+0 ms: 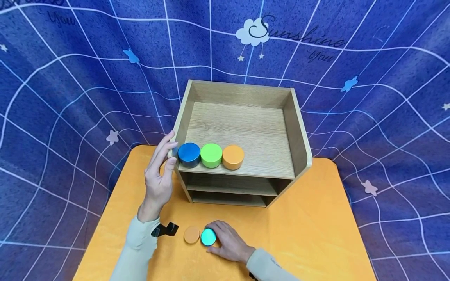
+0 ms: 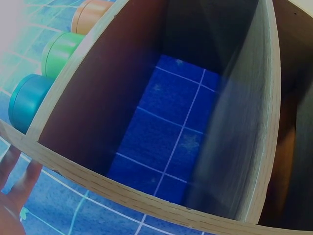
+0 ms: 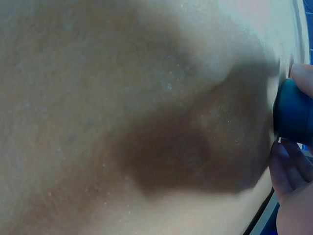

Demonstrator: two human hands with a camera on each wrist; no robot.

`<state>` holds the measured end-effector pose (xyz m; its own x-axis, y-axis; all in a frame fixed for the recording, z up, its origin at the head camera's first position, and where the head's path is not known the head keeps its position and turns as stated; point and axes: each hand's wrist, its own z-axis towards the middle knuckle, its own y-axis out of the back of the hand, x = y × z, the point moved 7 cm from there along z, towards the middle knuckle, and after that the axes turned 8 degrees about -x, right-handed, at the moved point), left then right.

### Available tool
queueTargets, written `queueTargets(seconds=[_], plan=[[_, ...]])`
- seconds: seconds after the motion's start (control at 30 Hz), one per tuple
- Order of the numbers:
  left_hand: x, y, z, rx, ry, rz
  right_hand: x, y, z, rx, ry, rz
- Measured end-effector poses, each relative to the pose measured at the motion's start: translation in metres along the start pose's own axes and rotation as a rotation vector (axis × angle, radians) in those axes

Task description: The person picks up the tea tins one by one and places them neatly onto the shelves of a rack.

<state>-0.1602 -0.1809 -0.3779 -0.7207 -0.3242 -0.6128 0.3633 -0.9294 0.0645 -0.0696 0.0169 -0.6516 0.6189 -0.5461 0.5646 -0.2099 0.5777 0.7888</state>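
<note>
On the orange tabletop my right hand (image 1: 230, 240) has its thumb and fingers round a short teal cylinder (image 1: 208, 237); the right wrist view shows the same teal cylinder (image 3: 293, 111) at its right edge. Just left of it lies an orange disc (image 1: 191, 235). My left hand (image 1: 159, 177) is at the left side panel of a wooden shelf unit (image 1: 242, 123), its fingers extended along the panel's front corner. Along the front of the top board stand a dark blue cylinder (image 1: 189, 155), a green cylinder (image 1: 211, 155) and an orange cylinder (image 1: 233, 157), side by side.
Beneath the top board the unit has open compartments (image 1: 230, 184), seen from the side in the left wrist view. A blue curtain (image 1: 88, 97) with white lines hangs behind and on both sides. The orange table (image 1: 309, 234) extends to the right.
</note>
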Motion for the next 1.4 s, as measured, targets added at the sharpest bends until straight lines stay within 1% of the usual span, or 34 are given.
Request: queueTargets(seconds=[0.17, 0.47, 0.73, 0.97, 1.4], plan=[[-0.0005, -0.0005, 0.0005, 0.002, 0.003, 0.001, 0.0015, 0.0008, 0.0016, -0.008, 0.006, 0.003], [0.0014, -0.0002, 0.0001, -0.004, 0.002, 0.009, 0.0000, -0.0019, 0.0009, 0.000, -0.015, 0.013], [-0.0006, -0.0006, 0.0008, -0.001, 0.005, 0.006, -0.0008, -0.0022, 0.0009, 0.001, -0.030, 0.060], [0.0000, -0.0003, 0.0002, -0.002, 0.003, 0.003, -0.0010, -0.0020, 0.0007, -0.013, -0.029, 0.065], [0.0005, 0.0004, 0.0006, -0.013, -0.007, 0.002, -0.0010, 0.0039, 0.0001, -0.015, -0.066, 0.089]])
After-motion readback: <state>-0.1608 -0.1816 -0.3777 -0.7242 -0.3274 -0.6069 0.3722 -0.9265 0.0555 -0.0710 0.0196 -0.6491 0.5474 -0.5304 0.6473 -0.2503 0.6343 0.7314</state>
